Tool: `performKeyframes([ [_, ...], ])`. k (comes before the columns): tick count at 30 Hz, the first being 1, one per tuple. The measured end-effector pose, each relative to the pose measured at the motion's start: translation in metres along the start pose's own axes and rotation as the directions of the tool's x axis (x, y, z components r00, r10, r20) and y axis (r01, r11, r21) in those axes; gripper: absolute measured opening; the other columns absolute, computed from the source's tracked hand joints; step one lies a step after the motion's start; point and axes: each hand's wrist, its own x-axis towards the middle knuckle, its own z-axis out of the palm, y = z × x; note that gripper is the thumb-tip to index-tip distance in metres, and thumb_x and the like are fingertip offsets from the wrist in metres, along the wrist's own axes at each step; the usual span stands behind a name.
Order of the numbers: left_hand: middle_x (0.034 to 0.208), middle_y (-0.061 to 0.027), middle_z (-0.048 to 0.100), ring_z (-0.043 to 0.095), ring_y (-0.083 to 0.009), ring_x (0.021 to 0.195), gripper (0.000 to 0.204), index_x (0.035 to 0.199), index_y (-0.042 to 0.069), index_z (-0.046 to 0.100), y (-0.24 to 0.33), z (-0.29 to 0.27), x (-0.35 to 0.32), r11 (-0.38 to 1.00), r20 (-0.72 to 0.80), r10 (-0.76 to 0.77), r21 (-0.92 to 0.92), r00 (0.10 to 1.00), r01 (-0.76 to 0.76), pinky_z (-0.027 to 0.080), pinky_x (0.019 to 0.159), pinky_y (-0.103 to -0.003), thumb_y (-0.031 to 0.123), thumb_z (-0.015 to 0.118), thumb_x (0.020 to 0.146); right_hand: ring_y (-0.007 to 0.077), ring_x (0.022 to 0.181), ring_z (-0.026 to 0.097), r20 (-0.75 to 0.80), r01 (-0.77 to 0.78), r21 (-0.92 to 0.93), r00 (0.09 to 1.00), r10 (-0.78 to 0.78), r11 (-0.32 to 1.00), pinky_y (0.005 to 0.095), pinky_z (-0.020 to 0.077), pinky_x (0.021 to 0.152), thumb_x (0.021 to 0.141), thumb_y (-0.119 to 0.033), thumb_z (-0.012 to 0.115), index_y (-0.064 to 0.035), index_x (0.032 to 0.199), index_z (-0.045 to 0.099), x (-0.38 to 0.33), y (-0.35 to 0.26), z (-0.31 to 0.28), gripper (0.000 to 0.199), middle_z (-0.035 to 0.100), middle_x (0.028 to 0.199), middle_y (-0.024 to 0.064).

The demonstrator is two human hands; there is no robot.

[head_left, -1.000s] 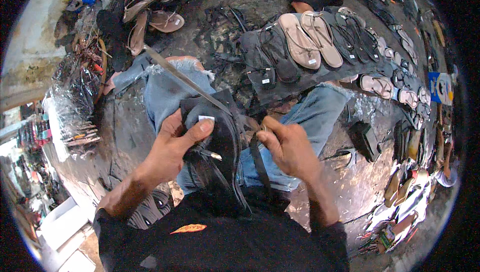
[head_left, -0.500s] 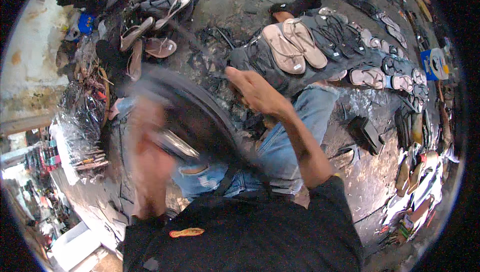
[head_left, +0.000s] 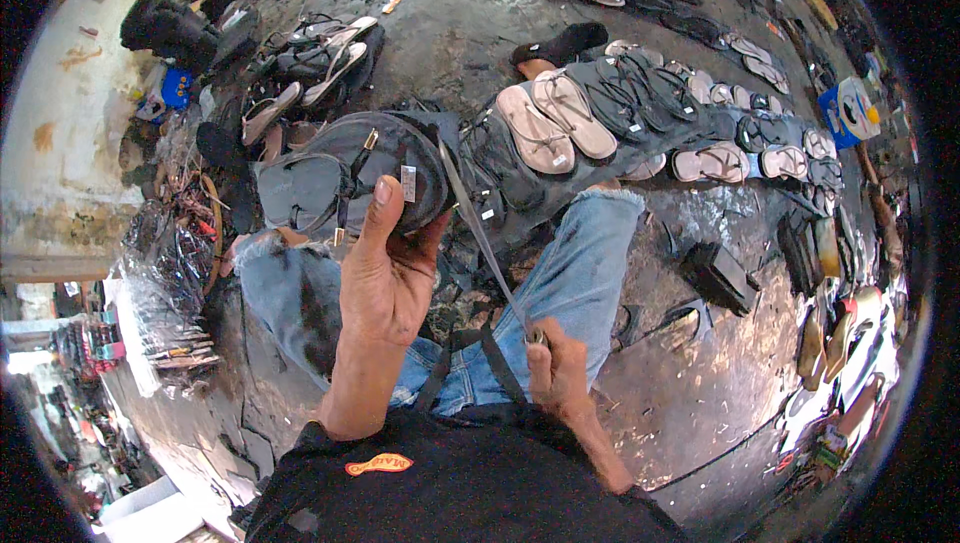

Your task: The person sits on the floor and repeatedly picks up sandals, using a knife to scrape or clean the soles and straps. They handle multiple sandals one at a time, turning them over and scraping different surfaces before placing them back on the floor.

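A black sandal (head_left: 415, 148) with gold-tipped straps and a small white label is gripped in my left hand (head_left: 385, 288). My thumb lies over its near side and my fingers go underneath, partly hidden. A second dark sole (head_left: 300, 188) with a strap overlaps it on the left; whether the two are joined I cannot tell. Closed round a short handle, my right hand (head_left: 557, 365) holds a long-bladed knife (head_left: 483, 238). Its narrow blade slants up and left, with the tip end alongside the sandal's right edge. Whether blade and sandal touch is unclear.
Beige sandals (head_left: 555, 123) and black sandals (head_left: 640, 98) lie in rows ahead and right. More sandals (head_left: 320, 68) are piled at far left. Plastic-wrapped material (head_left: 165, 283) stands at left. A dark block (head_left: 720, 278) sits on the floor right of my knee.
The blurred black footwear has moved away from my lap and now shows clearly. My right hand has come back toward my body and now holds the knife. My left hand has shifted right.
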Motion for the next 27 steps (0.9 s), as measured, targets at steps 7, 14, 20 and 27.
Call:
performKeyframes([
  [7, 0.11, -0.008, 0.074, 0.073, -0.0206, 0.099, 0.025, 0.113, 0.007, 0.068, -0.009, -0.011, -0.001, 0.998, -0.082, -0.019, 0.053, 0.996, 0.024, 0.063, 0.089, -0.04, 0.01, 0.078, 0.09, 0.0434, 0.061, 0.061, 0.036, -0.079, -0.136, 0.996, 0.084, 0.988, 0.0489, 0.0426, 0.052, 0.102, -0.042, 0.055, -0.0079, 0.092, 0.056, 0.0, 0.011, -0.002, 0.036, 0.057, 0.065, 0.0196],
  [14, 0.114, -0.01, 0.071, 0.071, -0.0263, 0.102, 0.042, 0.126, 0.0, 0.062, -0.023, -0.058, -0.033, 0.87, -0.114, -0.159, 0.453, 0.981, 0.194, 0.06, 0.089, -0.047, -0.007, 0.069, 0.086, 0.0444, 0.057, 0.055, 0.174, 0.069, -0.218, 0.984, -0.031, 0.973, 0.0484, 0.0397, 0.053, 0.104, -0.036, 0.052, -0.002, 0.092, 0.058, 0.083, -0.02, -0.017, 0.037, 0.053, 0.063, 0.0228],
  [20, 0.105, -0.0144, 0.073, 0.072, -0.0277, 0.096, 0.041, 0.119, 0.001, 0.064, -0.012, -0.105, -0.035, 0.669, -0.109, -0.107, 0.728, 0.988, 0.152, 0.06, 0.088, -0.044, -0.011, 0.071, 0.081, 0.0447, 0.064, 0.065, 0.346, 0.11, -0.223, 0.938, -0.027, 0.969, 0.0546, 0.05, 0.06, 0.101, -0.043, 0.057, -0.008, 0.11, 0.065, 0.119, -0.047, 0.004, 0.037, 0.064, 0.066, 0.0246],
  [27, 0.109, -0.0057, 0.072, 0.069, -0.0211, 0.096, 0.035, 0.119, 0.003, 0.066, -0.011, -0.087, -0.061, 0.877, -0.245, 0.011, 0.468, 0.969, 0.108, 0.057, 0.087, -0.037, 0.0, 0.073, 0.085, 0.0468, 0.068, 0.066, 0.31, -0.104, -0.078, 0.943, 0.123, 0.991, 0.0537, 0.0496, 0.058, 0.102, -0.042, 0.058, 0.0001, 0.121, 0.065, 0.076, -0.047, 0.053, 0.047, 0.063, 0.07, 0.028],
])
